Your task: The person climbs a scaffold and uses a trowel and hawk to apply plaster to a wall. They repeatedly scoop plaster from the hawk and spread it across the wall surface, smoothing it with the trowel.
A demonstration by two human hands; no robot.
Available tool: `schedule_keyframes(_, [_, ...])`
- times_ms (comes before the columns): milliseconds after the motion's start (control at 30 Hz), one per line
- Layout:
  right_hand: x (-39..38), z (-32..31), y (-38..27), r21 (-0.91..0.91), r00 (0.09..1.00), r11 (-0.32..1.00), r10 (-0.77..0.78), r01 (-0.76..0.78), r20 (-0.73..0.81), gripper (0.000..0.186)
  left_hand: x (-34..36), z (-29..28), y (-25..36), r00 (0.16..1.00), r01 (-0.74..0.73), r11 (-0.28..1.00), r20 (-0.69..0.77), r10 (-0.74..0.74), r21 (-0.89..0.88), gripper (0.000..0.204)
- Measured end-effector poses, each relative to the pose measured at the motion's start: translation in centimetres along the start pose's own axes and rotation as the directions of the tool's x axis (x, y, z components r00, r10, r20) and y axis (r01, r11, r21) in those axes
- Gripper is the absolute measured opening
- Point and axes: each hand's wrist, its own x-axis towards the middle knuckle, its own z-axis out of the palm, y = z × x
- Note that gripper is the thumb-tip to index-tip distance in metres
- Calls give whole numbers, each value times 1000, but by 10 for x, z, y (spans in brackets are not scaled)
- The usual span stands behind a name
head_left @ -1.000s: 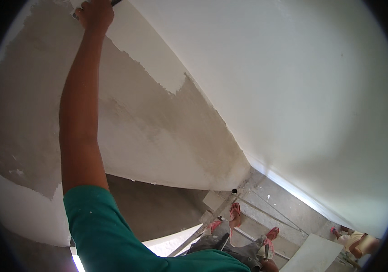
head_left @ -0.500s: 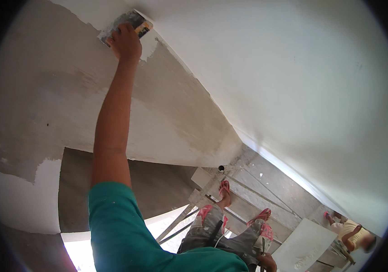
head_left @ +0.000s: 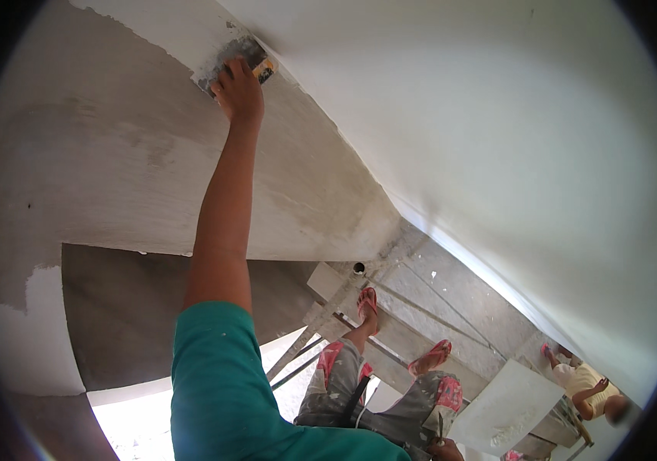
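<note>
My left hand reaches up and presses a wide putty scraper against the wall, its fingers wrapped round the back of it. The scraper is dark and smeared with putty, with an orange patch near one end. It sits in the corner where the grey-brown wall meets the smooth white surface. White putty covers the wall beyond the scraper. Low at the right, next to my knee, my right hand is closed round a thin tool whose kind I cannot make out.
My sandalled feet stand on scaffold planks with metal bars around them. A pale putty-smeared board lies to the right. Below at the far right is another person. A dark recess and a bright opening lie at the lower left.
My left hand and the scraper show slightly farther right and lower in the picture, still along the corner. White putty now covers more beside the scraper. The whole view has shifted a little.
</note>
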Motion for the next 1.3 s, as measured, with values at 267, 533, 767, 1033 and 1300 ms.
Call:
schedule_keyframes(267, [14, -10, 14, -80, 998, 995, -55, 56, 10, 38, -69, 13, 3, 979, -193, 967, 33, 201, -169, 38])
schedule_keyframes(533, [85, 1, -18, -287, 977, 934, -197, 213, 82, 39, 30, -139, -143, 968, -193, 944, -211, 138, -268, 61])
schedule_keyframes(767, [114, 18, -49, -480, 959, 831, -265, 281, 103, 41, 181, -209, -283, 896, 41, 990, -434, -97, -136, 56])
schedule_keyframes(1033, [121, 33, -65, -614, 943, 722, -309, 319, 127, 44, 308, -257, -385, 709, 191, 981, -695, -116, 31, 43])
schedule_keyframes(1300, [130, 52, -69, -665, 932, 667, -337, 336, 133, 47, 345, -280, -402, 730, 310, 940, -669, -140, 141, 41])
